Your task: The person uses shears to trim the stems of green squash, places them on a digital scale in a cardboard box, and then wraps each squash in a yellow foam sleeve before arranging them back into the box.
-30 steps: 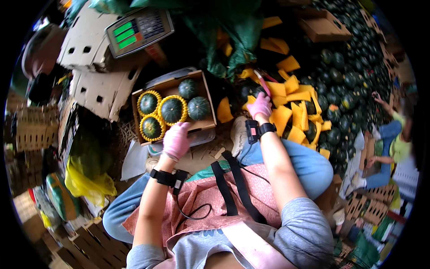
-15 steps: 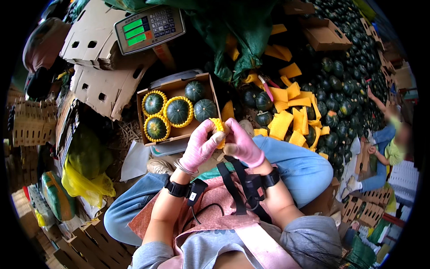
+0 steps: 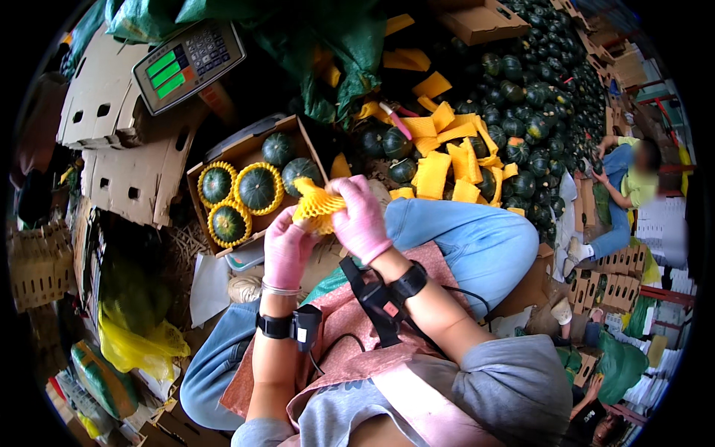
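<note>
In pink gloves, both my hands are closed on a yellow foam net sleeve [image 3: 319,205], which is partly spread and bunched. My left hand [image 3: 289,244] pinches its lower left edge, and my right hand [image 3: 361,220] grips its right side. The sleeve hangs over the near right corner of a cardboard box [image 3: 312,146] and partly hides a bare dark green squash [image 3: 301,170]. Another bare squash [image 3: 278,149] sits behind that one. Three netted squashes, including a middle one [image 3: 257,188], fill the left side of the box.
A scale display [image 3: 190,65] stands at the upper left beside stacked flat cardboard [image 3: 112,100]. Loose yellow sleeves [image 3: 432,176] and a pink-handled tool [image 3: 396,119] lie right of the box, before a squash heap [image 3: 536,112]. Another person [image 3: 618,179] sits far right.
The sleeve has gone from a narrow folded strip to a partly spread net. Both hands have shifted left in the picture, and the view has turned, moving the box left too.
</note>
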`<state>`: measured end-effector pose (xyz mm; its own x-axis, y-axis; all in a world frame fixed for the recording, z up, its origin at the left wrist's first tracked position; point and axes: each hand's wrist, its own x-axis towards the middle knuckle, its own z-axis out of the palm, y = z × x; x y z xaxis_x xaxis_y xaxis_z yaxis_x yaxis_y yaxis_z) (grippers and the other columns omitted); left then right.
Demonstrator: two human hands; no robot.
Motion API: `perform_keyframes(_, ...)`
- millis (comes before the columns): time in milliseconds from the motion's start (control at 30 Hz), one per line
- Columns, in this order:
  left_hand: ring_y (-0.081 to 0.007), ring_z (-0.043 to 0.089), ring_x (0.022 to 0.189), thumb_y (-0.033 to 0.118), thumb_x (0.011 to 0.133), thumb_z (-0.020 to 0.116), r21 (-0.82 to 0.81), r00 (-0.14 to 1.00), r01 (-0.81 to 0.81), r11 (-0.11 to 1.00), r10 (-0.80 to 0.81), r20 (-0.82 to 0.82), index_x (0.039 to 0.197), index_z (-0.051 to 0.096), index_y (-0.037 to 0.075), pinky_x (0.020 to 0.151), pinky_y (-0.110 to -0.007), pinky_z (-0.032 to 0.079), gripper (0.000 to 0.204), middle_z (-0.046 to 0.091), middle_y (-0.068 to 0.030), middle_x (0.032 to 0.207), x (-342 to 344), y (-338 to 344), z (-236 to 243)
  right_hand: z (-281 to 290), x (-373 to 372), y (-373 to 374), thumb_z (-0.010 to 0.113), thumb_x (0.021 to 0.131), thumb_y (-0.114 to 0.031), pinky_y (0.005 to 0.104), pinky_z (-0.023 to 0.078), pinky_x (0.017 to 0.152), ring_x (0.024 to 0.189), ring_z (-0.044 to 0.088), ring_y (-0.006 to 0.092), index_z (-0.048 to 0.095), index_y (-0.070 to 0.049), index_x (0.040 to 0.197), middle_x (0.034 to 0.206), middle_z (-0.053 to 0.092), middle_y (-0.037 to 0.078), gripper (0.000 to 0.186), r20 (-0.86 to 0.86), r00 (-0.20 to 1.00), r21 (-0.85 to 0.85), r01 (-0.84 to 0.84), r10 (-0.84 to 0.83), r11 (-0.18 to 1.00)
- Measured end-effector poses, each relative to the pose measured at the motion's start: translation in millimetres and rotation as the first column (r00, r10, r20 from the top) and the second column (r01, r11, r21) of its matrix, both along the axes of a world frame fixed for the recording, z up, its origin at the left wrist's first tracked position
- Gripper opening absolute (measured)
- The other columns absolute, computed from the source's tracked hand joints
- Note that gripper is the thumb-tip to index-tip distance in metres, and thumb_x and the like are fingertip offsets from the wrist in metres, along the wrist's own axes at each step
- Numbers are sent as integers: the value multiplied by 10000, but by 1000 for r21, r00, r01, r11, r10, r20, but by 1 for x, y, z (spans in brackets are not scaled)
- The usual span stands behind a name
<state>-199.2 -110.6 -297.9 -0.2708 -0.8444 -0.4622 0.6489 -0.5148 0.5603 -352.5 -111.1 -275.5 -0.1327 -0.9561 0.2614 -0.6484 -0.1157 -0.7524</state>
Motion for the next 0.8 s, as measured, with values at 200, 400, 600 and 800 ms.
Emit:
perform_keyframes(200, -153, 597, 1064, 231, 954, 602, -369, 988, 152, 917, -136, 68, 1194, 591, 9, 948, -310, 473, 327, 637, -63, 1157, 15, 4, -6, -23, -48, 0, 551, 765, 48, 293, 536, 831, 965, 656, 193, 681, -17, 910, 1029, 690, 78, 206, 966, -32, 201, -530, -257, 824)
perform_keyframes(400, -112, 579, 922, 100, 875, 691, -452, 957, 208, 867, -86, 276, 1092, 646, -15, 837, -250, 470, 250, 628, -17, 989, -5, 6, 19, -16, -33, 13, 600, 797, 9, 280, 522, 848, 870, 662, 172, 667, -23, 992, 932, 694, 61, 208, 965, -57, 177, -572, -254, 801)
perform_keyframes(600, -193, 531, 813, -10, 737, 751, -670, 678, 376, 640, 303, 670, 916, 654, -4, 756, -290, 443, 203, 533, -42, 846, -10, 7, 18, -40, -24, 12, 671, 843, -21, 260, 483, 879, 985, 602, 115, 619, -24, 1077, 1067, 638, 22, 240, 925, 375, 149, -506, 61, 849)
perform_keyframes(800, -141, 525, 1026, 138, 855, 730, -388, 745, 665, 638, -596, 298, 985, 642, -5, 906, -284, 417, 212, 561, -51, 1069, 26, -3, 9, -31, -32, 11, 550, 721, 93, 245, 434, 774, 803, 544, 123, 592, -8, 836, 829, 547, 17, 159, 661, 724, 173, -401, 195, 900)
